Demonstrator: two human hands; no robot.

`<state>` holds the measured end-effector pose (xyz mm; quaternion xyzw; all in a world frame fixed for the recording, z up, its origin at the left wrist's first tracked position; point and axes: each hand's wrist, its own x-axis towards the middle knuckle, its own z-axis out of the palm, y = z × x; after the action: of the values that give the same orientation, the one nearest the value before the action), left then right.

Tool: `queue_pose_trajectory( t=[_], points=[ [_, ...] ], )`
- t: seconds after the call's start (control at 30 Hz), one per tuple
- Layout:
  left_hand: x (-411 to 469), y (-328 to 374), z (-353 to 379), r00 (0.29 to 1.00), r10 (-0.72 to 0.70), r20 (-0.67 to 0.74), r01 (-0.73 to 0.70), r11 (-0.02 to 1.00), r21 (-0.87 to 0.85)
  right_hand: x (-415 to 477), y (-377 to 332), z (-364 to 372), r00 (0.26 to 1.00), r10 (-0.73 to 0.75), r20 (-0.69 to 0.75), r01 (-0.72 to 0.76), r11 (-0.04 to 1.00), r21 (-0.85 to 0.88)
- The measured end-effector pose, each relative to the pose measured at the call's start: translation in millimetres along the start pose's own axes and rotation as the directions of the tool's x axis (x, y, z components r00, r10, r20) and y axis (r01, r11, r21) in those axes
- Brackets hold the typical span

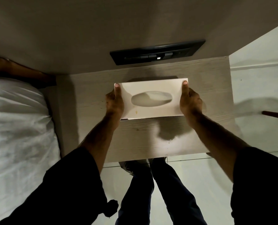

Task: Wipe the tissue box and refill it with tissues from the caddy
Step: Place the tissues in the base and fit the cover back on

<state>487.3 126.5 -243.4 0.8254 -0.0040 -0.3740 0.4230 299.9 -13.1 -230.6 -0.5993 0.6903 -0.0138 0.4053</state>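
Note:
A cream tissue box (pixel 151 111) with an oval opening on top is on the pale wooden bedside table (pixel 135 140). A small yellowish stain marks its top near the front. My left hand (pixel 114 103) grips the box's left end, thumb lying on the top. My right hand (pixel 189 101) grips the right end the same way. White tissue shows faintly inside the opening. No caddy or cloth is in view.
A black switch panel (pixel 157 52) is set in the wall behind the table. A bed with white linen (pixel 16 127) lies to the left. A few water drops (pixel 170 140) sit on the tabletop near its front. A dark wooden handle (pixel 275 114) pokes in at right.

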Motion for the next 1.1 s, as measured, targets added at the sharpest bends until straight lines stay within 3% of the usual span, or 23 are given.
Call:
queue_pose_trajectory(
  t=[0.47,0.73,1.1],
  points=[
    [-13.1,-6.4,-8.6,0.997,0.082,0.012,-0.082,0.996,0.045,-8.1,8.4,7.7,0.998,-0.061,-0.035,0.060,0.998,-0.033],
    [-21.1,-19.0,-12.3,1.000,0.002,-0.018,-0.002,1.000,-0.007,-17.7,11.2,4.6,0.992,-0.125,-0.035,0.125,0.992,0.004],
    [-16.7,-13.1,-8.3,0.998,0.059,-0.014,-0.058,0.996,0.068,-14.3,14.9,5.1,0.995,-0.088,-0.042,0.088,0.996,0.007]
  ],
)
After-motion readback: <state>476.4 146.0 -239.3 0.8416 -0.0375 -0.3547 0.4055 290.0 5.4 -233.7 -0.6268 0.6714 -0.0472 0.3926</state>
